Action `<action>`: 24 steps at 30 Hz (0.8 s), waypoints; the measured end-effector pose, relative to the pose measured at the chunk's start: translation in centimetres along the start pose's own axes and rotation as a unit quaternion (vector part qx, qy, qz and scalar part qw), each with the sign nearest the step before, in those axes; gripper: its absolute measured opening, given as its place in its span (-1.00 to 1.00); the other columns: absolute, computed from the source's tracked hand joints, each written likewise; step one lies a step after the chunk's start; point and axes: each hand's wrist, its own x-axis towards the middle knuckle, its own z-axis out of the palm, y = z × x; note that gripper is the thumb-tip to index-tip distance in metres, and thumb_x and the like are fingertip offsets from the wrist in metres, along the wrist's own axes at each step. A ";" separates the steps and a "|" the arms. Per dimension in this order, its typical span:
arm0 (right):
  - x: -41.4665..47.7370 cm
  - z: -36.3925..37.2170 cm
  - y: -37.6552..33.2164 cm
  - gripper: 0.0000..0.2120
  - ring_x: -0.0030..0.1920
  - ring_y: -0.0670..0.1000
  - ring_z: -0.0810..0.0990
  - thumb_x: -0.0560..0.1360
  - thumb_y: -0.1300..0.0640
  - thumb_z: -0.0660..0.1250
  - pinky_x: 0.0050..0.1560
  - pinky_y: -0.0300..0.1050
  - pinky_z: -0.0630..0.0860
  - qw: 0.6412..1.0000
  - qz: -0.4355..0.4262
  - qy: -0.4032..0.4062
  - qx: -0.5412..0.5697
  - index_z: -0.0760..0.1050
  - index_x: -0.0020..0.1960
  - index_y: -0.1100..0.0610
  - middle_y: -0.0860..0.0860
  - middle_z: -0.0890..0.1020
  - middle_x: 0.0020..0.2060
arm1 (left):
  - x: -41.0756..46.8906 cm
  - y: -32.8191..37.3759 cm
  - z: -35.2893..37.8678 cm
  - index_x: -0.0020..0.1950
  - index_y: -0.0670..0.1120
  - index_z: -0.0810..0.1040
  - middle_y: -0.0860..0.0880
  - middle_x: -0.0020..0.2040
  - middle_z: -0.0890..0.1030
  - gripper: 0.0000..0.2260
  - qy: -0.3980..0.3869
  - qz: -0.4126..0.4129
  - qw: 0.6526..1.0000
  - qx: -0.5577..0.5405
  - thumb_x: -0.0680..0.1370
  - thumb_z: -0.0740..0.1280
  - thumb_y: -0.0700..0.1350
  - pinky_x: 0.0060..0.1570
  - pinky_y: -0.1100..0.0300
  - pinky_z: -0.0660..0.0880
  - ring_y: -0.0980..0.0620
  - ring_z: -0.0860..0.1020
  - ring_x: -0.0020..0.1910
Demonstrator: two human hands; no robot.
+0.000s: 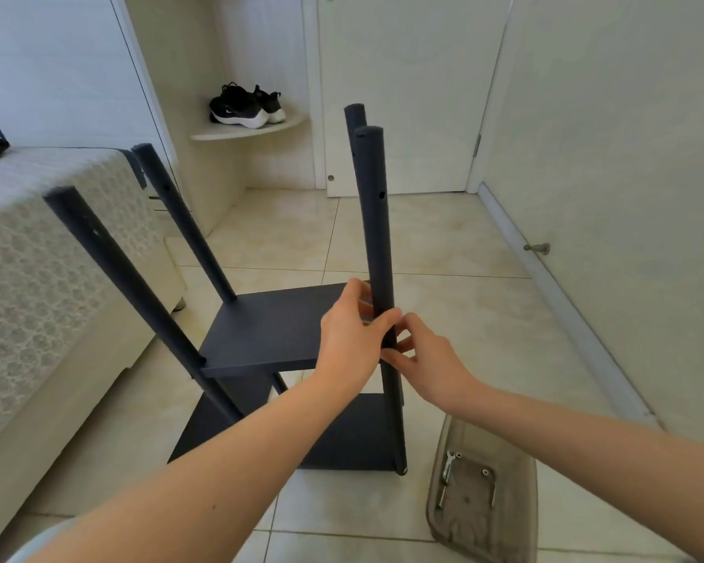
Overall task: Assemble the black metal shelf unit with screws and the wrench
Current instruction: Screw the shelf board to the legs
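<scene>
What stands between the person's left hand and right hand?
The nearest black upright post stands between them in the head view: the left hand grips it, and the right hand touches it with its fingertips.

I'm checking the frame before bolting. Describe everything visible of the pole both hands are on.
The pole is a round, matte black tube, seemingly metal, with a capped top and small holes high up. It stands nearly upright at the near right corner of the shelf unit. The left hand grips it at upper-shelf height; the right hand pinches its right side.
</scene>
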 end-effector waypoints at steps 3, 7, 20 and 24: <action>-0.1 -0.1 0.9 -0.75 0.08 0.02 0.62 0.61 0.10 0.28 -0.25 -0.46 0.40 1.000 -0.006 0.000 -0.008 0.33 0.25 0.08 0.01 0.60 0.10 | 0.1 -0.2 0.5 0.22 0.01 0.44 0.14 -0.04 0.54 -0.77 -0.019 -0.009 1.000 0.007 0.60 0.37 -0.06 -0.07 0.26 0.59 0.13 0.58 -0.08; -0.1 -0.5 2.0 -0.76 -0.04 -0.05 0.56 0.62 0.11 0.26 -0.31 -0.48 0.42 1.000 0.007 0.006 0.002 0.33 0.26 0.09 0.03 0.60 0.05 | 0.6 -1.0 -0.3 0.29 -0.01 0.47 0.09 0.13 0.58 -0.77 -0.106 0.001 0.990 0.089 0.64 0.31 -0.06 -0.17 0.43 0.41 0.17 0.54 0.00; -0.1 -1.6 4.7 -0.65 0.16 0.08 0.59 0.63 0.09 0.23 0.07 -0.11 0.53 0.999 0.047 -0.007 -0.015 0.28 0.39 0.09 0.09 0.57 0.21 | -0.4 -6.6 -10.6 0.04 0.03 0.61 0.05 -0.02 0.67 -0.95 -0.083 -0.115 0.968 0.207 0.59 0.38 -0.06 0.15 0.07 0.58 0.07 0.63 0.03; 0.1 -1.7 5.2 -0.67 0.10 0.09 0.59 0.63 0.11 0.23 0.10 0.00 0.58 0.998 0.066 -0.004 -0.005 0.30 0.37 0.09 0.10 0.59 0.19 | -1.5 -7.1 -13.5 -0.05 -0.09 0.64 -0.03 -0.13 0.70 -0.88 -0.024 -0.175 0.967 0.183 0.59 0.39 -0.05 0.05 0.10 0.60 0.00 0.67 -0.05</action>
